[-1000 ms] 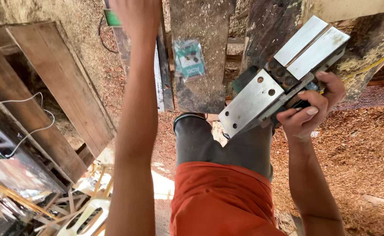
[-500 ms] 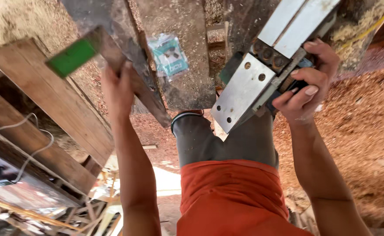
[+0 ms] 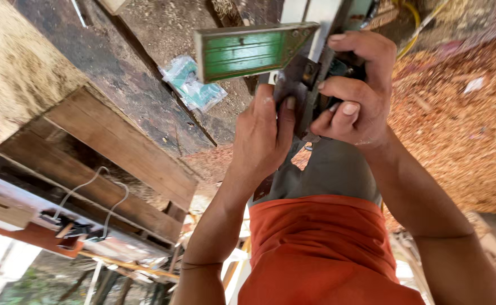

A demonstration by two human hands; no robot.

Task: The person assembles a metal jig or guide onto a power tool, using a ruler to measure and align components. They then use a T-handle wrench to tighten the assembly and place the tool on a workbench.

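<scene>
Planer-like power tool (image 3: pixel 316 68), a dark grey body with pale metal plates, is being held up in front of the person's chest, well above the sawdust-covered floor (image 3: pixel 457 130) and just off the near edge of the dark wooden surface (image 3: pixel 146 101), where a clear plastic packet (image 3: pixel 194 85) is lying. The right hand (image 3: pixel 355 90) is wrapping its fingers tight around the tool's body, while the left hand (image 3: pixel 262 138) is pressing a green-handled square (image 3: pixel 248 51) against its side, fingers closed on the blade; the check looks underway, not finished.
</scene>
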